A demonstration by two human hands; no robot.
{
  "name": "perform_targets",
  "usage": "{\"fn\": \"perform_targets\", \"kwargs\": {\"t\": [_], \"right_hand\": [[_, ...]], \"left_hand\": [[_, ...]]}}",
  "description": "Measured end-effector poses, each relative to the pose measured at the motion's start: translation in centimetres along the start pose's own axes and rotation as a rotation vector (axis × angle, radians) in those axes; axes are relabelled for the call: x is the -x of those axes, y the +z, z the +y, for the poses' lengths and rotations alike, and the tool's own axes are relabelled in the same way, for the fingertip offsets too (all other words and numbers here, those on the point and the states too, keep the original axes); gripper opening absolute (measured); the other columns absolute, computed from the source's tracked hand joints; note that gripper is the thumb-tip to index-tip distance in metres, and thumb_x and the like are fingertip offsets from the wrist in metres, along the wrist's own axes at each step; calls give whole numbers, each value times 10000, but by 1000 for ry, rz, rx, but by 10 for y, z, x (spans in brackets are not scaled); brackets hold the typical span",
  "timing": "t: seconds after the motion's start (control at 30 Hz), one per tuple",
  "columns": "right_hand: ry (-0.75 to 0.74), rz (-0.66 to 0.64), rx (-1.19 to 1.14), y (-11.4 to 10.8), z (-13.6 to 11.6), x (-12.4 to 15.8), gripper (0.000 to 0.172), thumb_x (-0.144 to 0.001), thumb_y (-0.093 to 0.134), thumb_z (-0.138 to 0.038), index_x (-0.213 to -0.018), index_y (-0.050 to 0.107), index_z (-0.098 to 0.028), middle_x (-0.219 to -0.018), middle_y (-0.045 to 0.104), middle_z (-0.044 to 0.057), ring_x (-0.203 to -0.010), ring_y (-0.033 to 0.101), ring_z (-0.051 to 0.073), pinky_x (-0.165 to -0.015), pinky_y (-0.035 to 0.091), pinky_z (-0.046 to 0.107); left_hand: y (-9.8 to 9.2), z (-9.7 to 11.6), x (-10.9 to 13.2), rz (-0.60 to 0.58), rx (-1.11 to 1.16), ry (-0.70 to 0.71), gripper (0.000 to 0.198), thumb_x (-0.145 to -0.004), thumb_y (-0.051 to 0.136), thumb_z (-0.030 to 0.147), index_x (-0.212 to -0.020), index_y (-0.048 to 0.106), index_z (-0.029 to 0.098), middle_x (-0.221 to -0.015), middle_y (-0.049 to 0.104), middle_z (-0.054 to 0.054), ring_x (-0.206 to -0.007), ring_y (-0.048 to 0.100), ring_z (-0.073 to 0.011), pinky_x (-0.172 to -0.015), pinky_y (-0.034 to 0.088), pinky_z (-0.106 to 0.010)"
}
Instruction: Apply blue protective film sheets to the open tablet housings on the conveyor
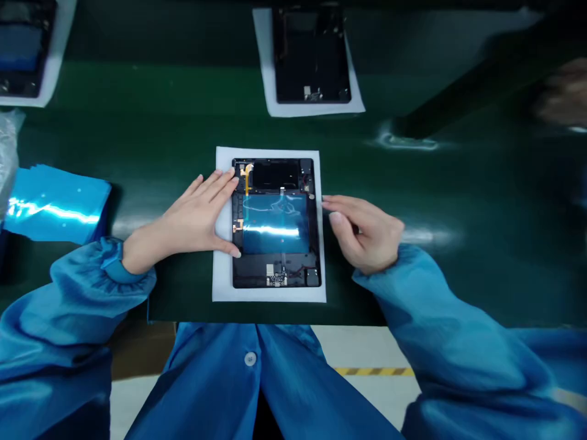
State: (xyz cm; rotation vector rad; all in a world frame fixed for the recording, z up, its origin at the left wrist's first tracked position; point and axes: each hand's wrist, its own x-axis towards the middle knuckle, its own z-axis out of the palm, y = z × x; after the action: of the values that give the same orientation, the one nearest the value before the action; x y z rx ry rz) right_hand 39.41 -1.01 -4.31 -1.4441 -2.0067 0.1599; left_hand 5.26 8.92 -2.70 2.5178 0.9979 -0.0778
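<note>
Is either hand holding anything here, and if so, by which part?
Nothing is visibly gripped: the left hand lies spread over the left edge of the opened tablet; whether the right hand pinches the white sheet is unclear.

Tablet (254,267) | uncovered, internals (277,279) exposed | mostly black, glossy blue film (275,219) across middle, orange ribbon (247,178) at upper left | lies flat on white sheet (270,295)
</note>
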Motion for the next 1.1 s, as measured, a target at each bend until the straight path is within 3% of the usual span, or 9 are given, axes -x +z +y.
{"fn": "perform_targets", "kwargs": {"t": [0.1,0.17,0.27,0.43,0.57,0.73,0.93,1.0,1.1], "right_hand": [[225,117,-31,-3,-8,18,245,-1049,599,-328,-1105,807,-211,-1071,832,93,-839,790,219,-749,651,365],[280,69,-4,-3,-12,31,275,-1019,636,-366,-1194,777,-207,-1111,816,101,-808,756,217,-717,635,374],[240,9,82,2,-16,48,409,-1003,642,-414,-1333,704,-181,-1229,778,143,-1014,733,291,-880,623,468],[170,11,236,16,-26,63,438,-1066,536,-387,-1403,642,-129,-1283,742,185,-1113,669,332,-976,564,500],[143,16,325,20,-30,65,419,-1078,518,-348,-1406,635,-117,-1263,741,185,-1061,665,311,-940,552,454],[132,15,357,21,-30,65,401,-1068,526,-304,-1408,642,-126,-1243,744,178,-1043,671,297,-931,553,430],[142,41,280,23,-29,67,421,-1059,529,-306,-1432,615,-132,-1271,740,187,-1109,692,308,-971,583,458],[199,43,175,21,-27,66,454,-1052,536,-344,-1450,604,-136,-1269,741,186,-1005,714,278,-926,607,448],[367,-35,-85,13,-21,55,493,-1028,575,-444,-1422,639,-155,-1147,773,139,-674,646,190,-734,611,398]], "left_hand": [[-23,19,-24,99,-20,-101,906,-957,620,733,-1626,440,148,-1615,550,-201,-1476,541,-413,-1239,385,-577],[-31,34,-51,228,-58,-162,577,-1063,548,500,-1512,562,138,-1502,637,-181,-1384,607,-375,-1181,437,-541],[-30,45,-95,287,-145,-201,472,-1077,536,361,-1463,587,95,-1515,596,-212,-1399,566,-385,-1174,421,-525],[-23,32,-135,164,-160,-142,322,-1069,563,310,-1298,663,107,-1299,680,-187,-1252,635,-348,-1035,481,-439],[-27,20,-135,134,-131,-94,225,-1061,595,314,-1162,696,140,-1222,697,-137,-1068,687,-268,-875,485,-347],[-31,14,-125,103,-98,-98,183,-1061,590,287,-1063,707,146,-1042,731,-100,-931,683,-234,-761,436,-321],[-31,10,-103,155,-88,-82,205,-1095,509,267,-1056,680,161,-1081,713,-93,-978,668,-234,-789,428,-323],[-35,14,-91,193,-83,-77,238,-1118,448,280,-1099,658,169,-1126,685,-92,-965,661,-224,-782,433,-320],[-49,23,-70,299,-96,-70,254,-1127,412,296,-1105,640,188,-1136,643,-84,-931,651,-218,-766,445,-325]]}}
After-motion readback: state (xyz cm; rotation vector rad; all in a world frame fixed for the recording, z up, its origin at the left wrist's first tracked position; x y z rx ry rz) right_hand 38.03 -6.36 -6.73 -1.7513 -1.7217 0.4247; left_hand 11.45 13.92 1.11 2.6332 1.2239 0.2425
